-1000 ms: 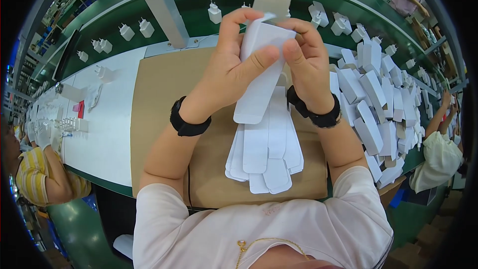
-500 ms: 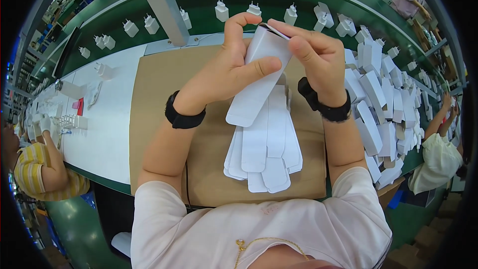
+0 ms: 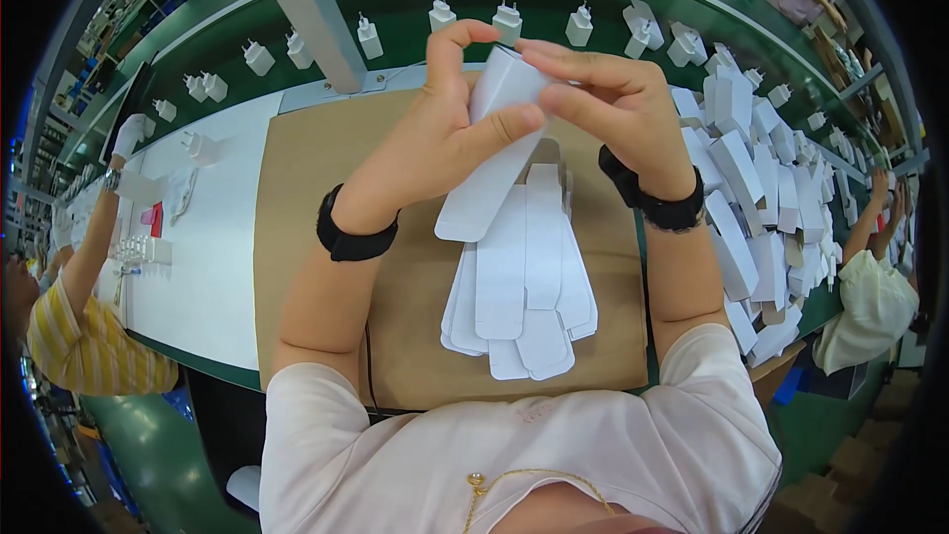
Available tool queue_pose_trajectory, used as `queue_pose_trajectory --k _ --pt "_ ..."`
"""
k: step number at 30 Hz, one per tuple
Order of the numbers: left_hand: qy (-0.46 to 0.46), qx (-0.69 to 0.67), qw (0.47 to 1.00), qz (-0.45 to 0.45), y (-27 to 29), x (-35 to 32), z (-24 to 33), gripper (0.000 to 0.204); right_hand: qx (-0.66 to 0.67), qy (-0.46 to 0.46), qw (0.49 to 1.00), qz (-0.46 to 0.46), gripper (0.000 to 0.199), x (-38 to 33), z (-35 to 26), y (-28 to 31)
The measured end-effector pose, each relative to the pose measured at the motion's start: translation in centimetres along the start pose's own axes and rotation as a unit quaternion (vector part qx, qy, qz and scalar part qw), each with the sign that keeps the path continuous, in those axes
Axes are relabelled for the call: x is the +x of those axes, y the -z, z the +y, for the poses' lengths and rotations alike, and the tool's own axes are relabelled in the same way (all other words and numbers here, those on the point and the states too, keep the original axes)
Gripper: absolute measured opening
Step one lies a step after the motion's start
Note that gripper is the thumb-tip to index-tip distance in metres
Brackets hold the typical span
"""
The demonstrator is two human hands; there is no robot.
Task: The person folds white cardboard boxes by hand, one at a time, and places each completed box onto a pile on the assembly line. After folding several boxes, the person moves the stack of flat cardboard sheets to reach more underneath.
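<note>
A slim white carton slants in front of me, its lower end above a fanned stack of flat white cartons. My left hand is closed round its left side, with the thumb across the front and the index finger crooked at the upper end. With fingertips on that same end, my right hand pinches the top edge, where a dark gap shows. Whether a flap lies under the right fingers is hidden. The stack rests on a brown cardboard sheet.
Several white plug chargers stand along the green belt. White boxes are heaped on my right. A grey post rises behind the cardboard. At left, a co-worker's gloved hand reaches toward the belt; another person works at far right.
Both my hands and the carton have shifted slightly left, and the dark gap at its upper end looks narrower. The left co-worker's arm has swung up toward the belt.
</note>
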State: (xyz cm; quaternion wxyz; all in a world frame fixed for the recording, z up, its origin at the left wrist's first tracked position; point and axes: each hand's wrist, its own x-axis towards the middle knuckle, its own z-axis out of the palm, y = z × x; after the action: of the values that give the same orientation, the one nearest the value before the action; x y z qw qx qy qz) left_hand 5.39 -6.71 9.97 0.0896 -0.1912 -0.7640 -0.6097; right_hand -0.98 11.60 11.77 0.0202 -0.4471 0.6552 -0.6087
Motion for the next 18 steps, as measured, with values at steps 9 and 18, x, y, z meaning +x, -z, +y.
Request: queue_pose_trajectory --k 9,18 --pt "0.129 0.356 0.922 -0.083 -0.8 -0.5 -1.9 0.067 -0.340 0.105 0.867 0.348 0.040 1.1 3.7 7.7" --pt "0.133 0.303 0.940 -0.084 0.1 -0.1 -1.6 0.034 -0.343 0.062 0.885 0.309 0.026 0.6 1.8 7.1"
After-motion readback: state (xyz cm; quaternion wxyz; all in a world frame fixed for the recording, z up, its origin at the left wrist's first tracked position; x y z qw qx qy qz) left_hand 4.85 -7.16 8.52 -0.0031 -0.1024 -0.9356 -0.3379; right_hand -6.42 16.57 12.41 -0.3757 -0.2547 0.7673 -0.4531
